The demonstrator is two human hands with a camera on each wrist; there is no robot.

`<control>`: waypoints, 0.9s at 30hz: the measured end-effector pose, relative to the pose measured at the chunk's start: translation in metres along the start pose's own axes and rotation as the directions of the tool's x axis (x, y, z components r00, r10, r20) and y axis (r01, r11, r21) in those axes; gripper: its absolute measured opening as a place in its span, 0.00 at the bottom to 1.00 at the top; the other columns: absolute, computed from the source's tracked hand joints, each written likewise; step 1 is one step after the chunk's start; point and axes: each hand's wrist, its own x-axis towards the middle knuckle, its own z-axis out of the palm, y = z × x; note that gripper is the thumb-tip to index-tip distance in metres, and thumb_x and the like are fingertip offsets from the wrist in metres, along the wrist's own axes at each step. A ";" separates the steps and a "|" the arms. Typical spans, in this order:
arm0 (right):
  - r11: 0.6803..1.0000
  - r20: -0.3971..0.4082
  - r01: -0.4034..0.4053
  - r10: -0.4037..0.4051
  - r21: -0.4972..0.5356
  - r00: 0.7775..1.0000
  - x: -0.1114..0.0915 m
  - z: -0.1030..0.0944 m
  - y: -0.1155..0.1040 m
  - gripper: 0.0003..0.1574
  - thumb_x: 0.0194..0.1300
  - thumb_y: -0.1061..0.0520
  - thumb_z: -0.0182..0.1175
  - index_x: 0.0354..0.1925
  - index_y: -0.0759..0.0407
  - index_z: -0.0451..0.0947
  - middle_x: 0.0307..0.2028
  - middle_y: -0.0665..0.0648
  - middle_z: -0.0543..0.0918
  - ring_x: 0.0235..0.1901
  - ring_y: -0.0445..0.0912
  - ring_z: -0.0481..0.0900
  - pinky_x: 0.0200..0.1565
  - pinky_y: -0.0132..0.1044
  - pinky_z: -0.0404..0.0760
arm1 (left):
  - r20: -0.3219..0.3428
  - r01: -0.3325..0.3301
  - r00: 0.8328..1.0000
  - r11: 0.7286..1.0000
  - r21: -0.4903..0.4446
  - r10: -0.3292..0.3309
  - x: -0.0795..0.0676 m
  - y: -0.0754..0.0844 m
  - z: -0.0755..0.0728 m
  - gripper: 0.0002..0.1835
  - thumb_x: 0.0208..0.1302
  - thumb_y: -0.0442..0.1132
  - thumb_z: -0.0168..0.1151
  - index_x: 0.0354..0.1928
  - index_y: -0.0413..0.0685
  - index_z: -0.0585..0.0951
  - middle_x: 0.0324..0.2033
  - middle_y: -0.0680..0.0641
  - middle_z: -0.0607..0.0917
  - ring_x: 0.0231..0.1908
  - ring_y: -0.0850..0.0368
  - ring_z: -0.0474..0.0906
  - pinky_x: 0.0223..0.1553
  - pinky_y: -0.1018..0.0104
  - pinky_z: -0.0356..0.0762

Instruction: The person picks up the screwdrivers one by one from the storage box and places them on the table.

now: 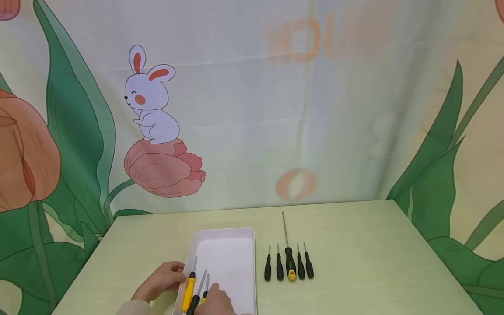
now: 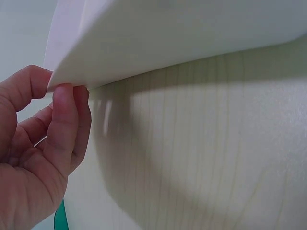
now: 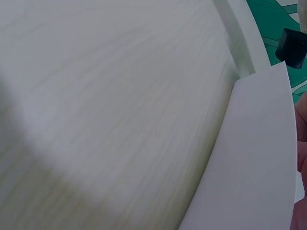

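My left hand (image 1: 163, 278) grips the left rim of a white rectangular tray (image 1: 236, 236), and in the left wrist view its thumb and fingers pinch the tray's wall (image 2: 144, 43). Inside the tray, along its left side, lie a yellow screwdriver (image 1: 189, 294) and a black-handled screwdriver (image 1: 194, 301). Beside them my right hand (image 1: 215, 301) reaches in over a small yellow-and-black screwdriver (image 1: 205, 295), its handle mostly covered by the fingers. The right wrist view catches only finger edges (image 3: 301, 158) behind the tray wall and a black handle end (image 3: 291, 48).
Right of the tray, several black-handled screwdrivers stand in a row on the table (image 1: 374, 262). The middle one (image 1: 290, 264) is longest, with a yellow handle end. A printed curtain (image 1: 244, 109) with a rabbit and tulips hangs behind the table's far edge.
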 end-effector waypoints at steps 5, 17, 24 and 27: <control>1.000 0.003 0.013 -0.013 0.027 1.000 0.001 0.000 0.002 0.26 0.40 0.56 0.67 0.36 0.66 0.66 0.23 0.59 0.71 0.23 0.51 0.70 0.29 0.44 0.74 | 0.001 0.002 1.000 1.000 -0.002 -0.002 0.000 -0.001 0.000 0.20 0.48 0.32 0.57 0.46 0.31 0.71 0.32 0.43 0.76 0.29 0.57 0.71 0.32 0.67 0.75; 0.999 0.013 0.019 -0.019 -0.030 1.000 0.003 0.000 0.003 0.31 0.36 0.54 0.70 0.36 0.66 0.67 0.24 0.61 0.72 0.24 0.51 0.72 0.31 0.49 0.76 | 0.004 -0.007 1.000 1.000 -0.011 0.008 0.000 -0.001 0.000 0.20 0.49 0.31 0.57 0.46 0.31 0.71 0.32 0.43 0.76 0.29 0.57 0.71 0.32 0.67 0.75; 0.999 0.051 0.019 -0.017 -0.039 0.999 0.003 -0.001 0.003 0.29 0.37 0.56 0.70 0.36 0.67 0.68 0.23 0.61 0.72 0.24 0.52 0.73 0.31 0.49 0.76 | 0.008 -0.005 1.000 1.000 -0.019 0.005 -0.002 0.001 0.000 0.20 0.49 0.31 0.56 0.46 0.30 0.71 0.32 0.42 0.76 0.28 0.57 0.71 0.32 0.67 0.75; 0.999 0.059 -0.003 0.005 -0.039 0.998 0.006 0.002 0.006 0.29 0.38 0.55 0.70 0.35 0.67 0.68 0.23 0.61 0.72 0.23 0.51 0.72 0.31 0.49 0.77 | 0.013 0.000 1.000 1.000 -0.017 0.001 -0.002 0.001 0.000 0.20 0.49 0.31 0.56 0.47 0.30 0.70 0.32 0.42 0.76 0.29 0.57 0.71 0.32 0.67 0.75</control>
